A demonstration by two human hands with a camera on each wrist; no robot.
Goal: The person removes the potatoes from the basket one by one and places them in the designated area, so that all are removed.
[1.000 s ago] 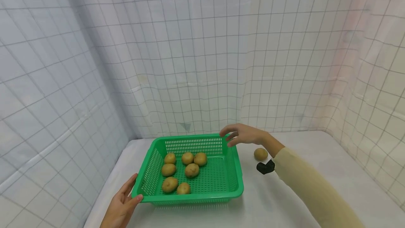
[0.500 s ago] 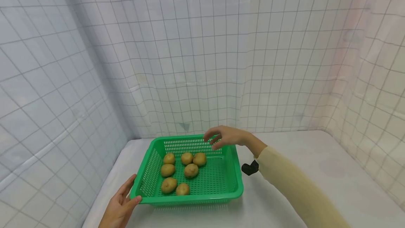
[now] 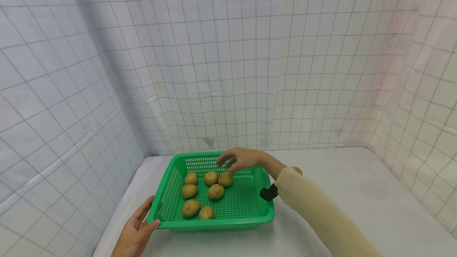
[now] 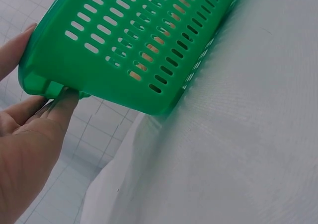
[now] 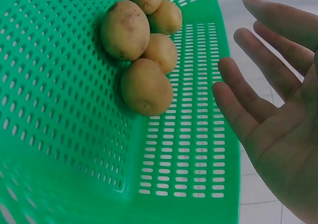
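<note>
In the head view, the right hand (image 3: pixel 238 159) is seen to have been carried leftward over the last second, from beside the far right corner of the green basket (image 3: pixel 265 209) to a place above its far inner part, just over the rightmost potato in the basket (image 3: pixel 225 179). Its fingers are spread and loosely bent, and nothing is held in them. A single potato on the table (image 3: pixel 298 169), right of the basket, is now mostly hidden behind the cream sleeve (image 3: pixel 314 209). Six potatoes lie inside the basket. The left hand (image 3: pixel 137 229) has been kept at the near left corner of the basket, thumb on the rim. The reach is judged to be aimed at a potato in the basket, not the one outside.

In the left wrist view, the basket corner (image 4: pixel 49 87) is touched from below by the left fingers (image 4: pixel 62 105), and the rim is met by another finger above; a light steadying hold is shown.

In the right wrist view, the right palm (image 5: pixel 283 129) is seen wide and empty, apart from the nearest potato (image 5: pixel 146 87) resting on the basket floor.
</note>
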